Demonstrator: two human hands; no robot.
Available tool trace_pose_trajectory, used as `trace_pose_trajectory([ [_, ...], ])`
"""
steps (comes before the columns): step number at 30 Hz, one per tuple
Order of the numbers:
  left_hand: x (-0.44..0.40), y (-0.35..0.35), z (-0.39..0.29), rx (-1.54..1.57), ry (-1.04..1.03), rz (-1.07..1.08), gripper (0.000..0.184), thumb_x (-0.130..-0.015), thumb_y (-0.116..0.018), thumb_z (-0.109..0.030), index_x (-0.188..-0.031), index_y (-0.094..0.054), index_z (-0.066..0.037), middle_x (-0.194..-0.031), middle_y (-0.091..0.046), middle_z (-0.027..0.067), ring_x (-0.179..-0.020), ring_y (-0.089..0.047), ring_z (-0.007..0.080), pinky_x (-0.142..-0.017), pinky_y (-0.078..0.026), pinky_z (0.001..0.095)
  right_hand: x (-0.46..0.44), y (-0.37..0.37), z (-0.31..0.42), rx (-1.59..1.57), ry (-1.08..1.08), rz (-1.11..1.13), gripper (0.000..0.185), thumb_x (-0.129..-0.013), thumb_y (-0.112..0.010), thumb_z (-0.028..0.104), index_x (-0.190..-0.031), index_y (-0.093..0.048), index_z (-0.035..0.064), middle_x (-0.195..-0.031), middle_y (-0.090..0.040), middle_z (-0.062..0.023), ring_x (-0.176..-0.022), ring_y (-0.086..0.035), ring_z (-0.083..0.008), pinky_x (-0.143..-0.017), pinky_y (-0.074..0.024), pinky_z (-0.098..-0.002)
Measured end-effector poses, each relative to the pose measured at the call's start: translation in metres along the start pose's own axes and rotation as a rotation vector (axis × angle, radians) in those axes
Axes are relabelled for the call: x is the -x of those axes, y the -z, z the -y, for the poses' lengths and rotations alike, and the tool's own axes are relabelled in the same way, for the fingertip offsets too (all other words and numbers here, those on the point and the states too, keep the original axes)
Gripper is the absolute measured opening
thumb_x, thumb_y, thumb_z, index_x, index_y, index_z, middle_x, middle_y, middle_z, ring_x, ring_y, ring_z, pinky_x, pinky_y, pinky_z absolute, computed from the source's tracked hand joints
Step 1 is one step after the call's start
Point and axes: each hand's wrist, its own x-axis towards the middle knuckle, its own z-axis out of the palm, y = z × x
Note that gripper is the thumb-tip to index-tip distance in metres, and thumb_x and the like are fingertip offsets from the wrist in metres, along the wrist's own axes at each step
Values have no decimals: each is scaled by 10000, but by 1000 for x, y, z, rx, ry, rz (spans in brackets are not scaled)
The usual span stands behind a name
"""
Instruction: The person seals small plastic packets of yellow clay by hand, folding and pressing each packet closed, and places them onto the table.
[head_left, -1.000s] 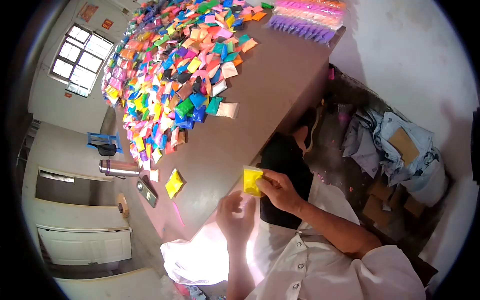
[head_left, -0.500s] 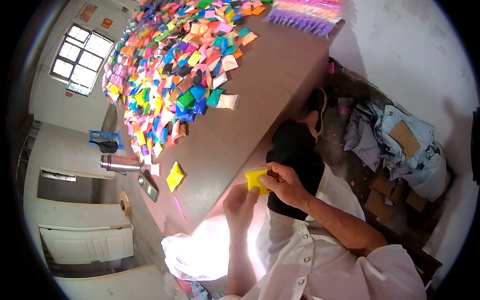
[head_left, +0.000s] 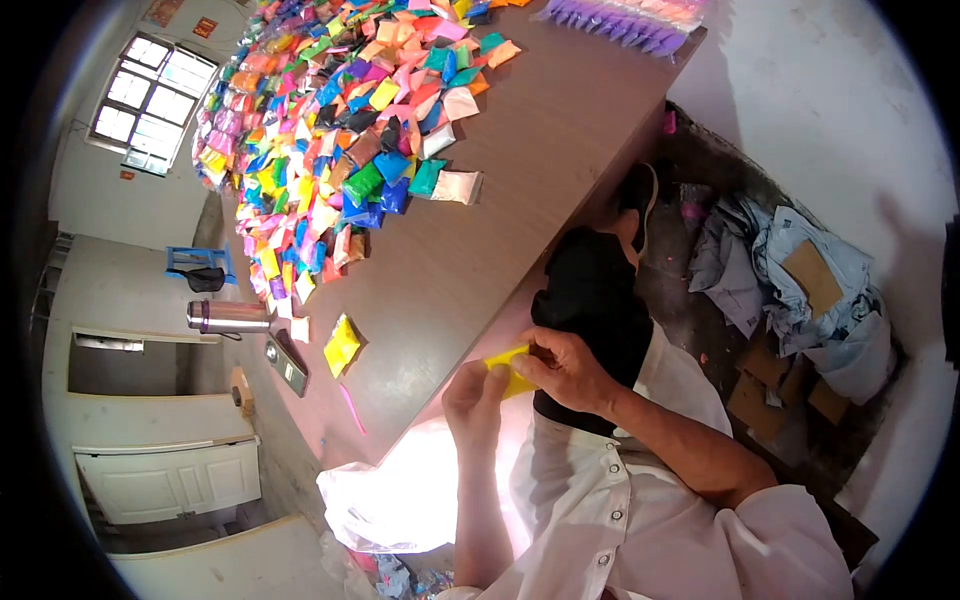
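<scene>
Both hands pinch a small yellow packet just off the front edge of the table. My left hand grips its left side, with the thumb laid along it. My right hand has its thumb and fingers closed on the right end. The packet looks bent or folded between them, and fingers hide part of it. On the table to the left lies another yellow packet, apart from both hands. Near it is a thin pink strip.
A large heap of colourful packets covers the far side of the table. A steel flask and a phone-like device stand at the left edge. Bundled purple-tipped items sit at the far corner. Plastic bags and cardboard lie on the floor.
The yellow packet has gone from spread flat toward me to bent and narrower between my fingers. My left hand has shifted slightly. The view has tilted a little, moving the table items left.
</scene>
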Motion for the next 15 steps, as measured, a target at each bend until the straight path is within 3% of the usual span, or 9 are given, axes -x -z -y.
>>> trace_pose_trajectory([
  [8, -1, 3, 3, 23, -7, -21, 110, -996, -712, -108, -971, -713, -1, -913, -720, 23, -842, -638, 89, -783, -511, 245, -3, -3, -3, 167, 49, 42, 118, -973, -661, 111, -1028, -668, 6, -851, -632, -6, -784, -591, -67, -703, -503, -254],
  [10, -1, 4, 2, 21, -24, -35, 121, -1002, -709, -118, -972, -714, 0, -909, -718, 22, -838, -636, 87, -779, -510, 245, -3, -4, 1, 195, -14, 37, 192, -989, -633, 157, -1012, -670, -30, -882, -690, -134, -821, -683, -178, -755, -551, -328],
  [15, -2, 10, 10, -16, -17, -65, 140, -1013, -703, -135, -974, -717, -1, -896, -713, 17, -831, -630, 83, -767, -506, 247, -7, -4, -2, 132, 13, 8, 204, -1010, -640, 179, -1007, -669, -23, -872, -687, -131, -799, -679, -187, -747, -549, -330],
])
